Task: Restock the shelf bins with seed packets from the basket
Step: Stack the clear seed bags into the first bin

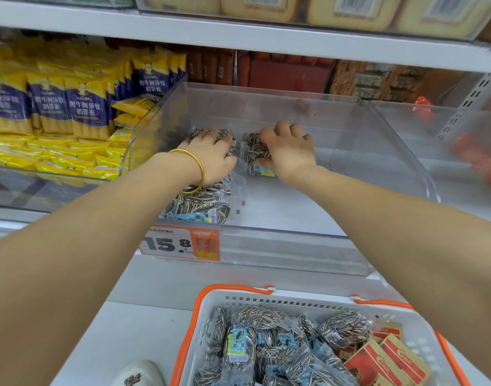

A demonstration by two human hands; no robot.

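Both my hands reach into a clear plastic shelf bin point(294, 246). My left hand point(210, 154), with a gold bangle on the wrist, lies on a clear packet of striped sunflower seeds point(202, 132) at the bin's back left. My right hand point(288, 151) grips another seed packet point(254, 151) just to the right of it, thumb under its near end. A third seed packet point(199, 204) lies in the bin's front left corner under my left wrist. Below, a white basket with an orange rim point(238, 295) holds several more seed packets point(266, 344).
Red snack packets point(386, 358) fill the basket's right side. Left of the bin stand blue-and-yellow roll packets point(85, 104) over yellow ones. A price tag point(183, 243) hangs on the bin's front. The neighbouring clear bin point(461, 162) holds red packets. A shoe tip point(140, 374) shows below.
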